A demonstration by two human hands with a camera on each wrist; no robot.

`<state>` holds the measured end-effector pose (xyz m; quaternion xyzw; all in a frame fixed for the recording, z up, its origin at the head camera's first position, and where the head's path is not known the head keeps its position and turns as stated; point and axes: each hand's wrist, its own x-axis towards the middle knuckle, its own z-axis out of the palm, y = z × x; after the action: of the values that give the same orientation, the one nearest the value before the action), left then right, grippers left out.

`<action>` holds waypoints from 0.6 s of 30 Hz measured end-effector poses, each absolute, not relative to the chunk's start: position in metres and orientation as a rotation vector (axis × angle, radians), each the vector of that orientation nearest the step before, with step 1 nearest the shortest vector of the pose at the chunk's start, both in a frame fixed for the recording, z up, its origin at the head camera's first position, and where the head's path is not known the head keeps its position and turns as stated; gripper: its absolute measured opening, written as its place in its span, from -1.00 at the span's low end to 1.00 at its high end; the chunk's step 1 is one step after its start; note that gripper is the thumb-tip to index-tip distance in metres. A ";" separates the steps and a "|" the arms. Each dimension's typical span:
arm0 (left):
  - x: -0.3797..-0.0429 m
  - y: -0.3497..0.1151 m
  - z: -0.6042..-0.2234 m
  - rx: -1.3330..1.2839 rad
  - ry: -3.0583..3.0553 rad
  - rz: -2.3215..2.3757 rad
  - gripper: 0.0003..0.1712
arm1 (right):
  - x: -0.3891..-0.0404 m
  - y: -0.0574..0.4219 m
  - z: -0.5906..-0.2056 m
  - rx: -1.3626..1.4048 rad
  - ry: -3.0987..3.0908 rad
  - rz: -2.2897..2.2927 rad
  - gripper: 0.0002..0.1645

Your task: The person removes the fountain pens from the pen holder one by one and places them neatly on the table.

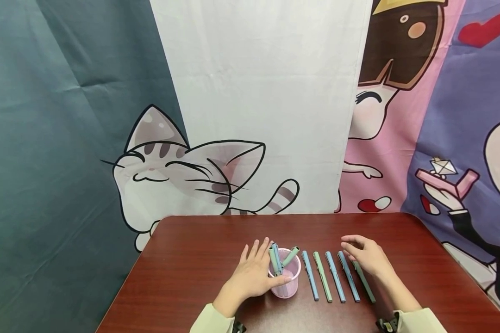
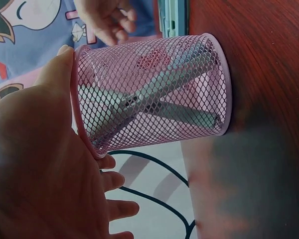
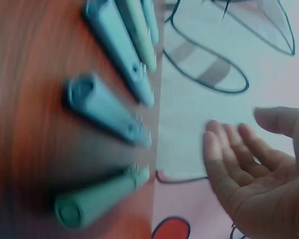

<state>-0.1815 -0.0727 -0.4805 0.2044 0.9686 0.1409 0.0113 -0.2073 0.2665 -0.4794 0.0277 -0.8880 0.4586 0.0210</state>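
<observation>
A pink mesh pen cup [image 1: 286,290] stands upright on the table, holding several green and blue pens [image 1: 291,256]. My left hand [image 1: 251,276] is at its left side with fingers spread and straight, the thumb lying along the rim. In the left wrist view, the pens inside the cup [image 2: 154,94] cross one another behind the mesh. Right of the cup, blue pens [image 1: 310,276] and green pens [image 1: 322,277] lie in a row. Over the far end of the rightmost green pen [image 1: 365,284] hovers my right hand [image 1: 371,257], fingers loosely bent and holding nothing.
The reddish-brown wooden table [image 1: 183,273] has rounded far corners. Behind it hangs a cloth backdrop [image 1: 258,92] printed with a cat and cartoon figures. Pale sleeves [image 1: 214,320] and dark wrist straps show at both forearms.
</observation>
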 end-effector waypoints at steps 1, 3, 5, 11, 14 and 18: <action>-0.182 -0.073 -0.481 0.638 3.019 0.440 0.25 | -0.206 0.263 -0.479 0.083 -2.719 1.439 -0.50; -0.182 -0.073 -0.481 0.637 3.017 0.442 0.24 | -0.203 0.255 -0.478 0.092 -2.652 1.476 -0.52; -0.182 -0.073 -0.481 0.636 3.014 0.443 0.23 | -0.201 0.248 -0.479 0.095 -2.576 1.575 -0.51; -0.182 -0.073 -0.481 0.634 3.020 0.422 0.26 | -0.196 0.226 -0.481 0.119 -2.434 1.824 -0.48; -0.182 -0.073 -0.480 0.631 3.021 0.421 0.24 | -0.195 0.217 -0.483 0.147 -2.410 1.855 -0.51; -0.182 -0.072 -0.480 0.633 3.021 0.423 0.22 | -0.193 0.207 -0.487 0.124 -2.397 1.860 -0.54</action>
<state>-0.1820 -0.0723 -0.4798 0.2032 0.9696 0.1358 0.0131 -0.1933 0.2068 -0.4868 0.0409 -0.7884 0.6116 0.0524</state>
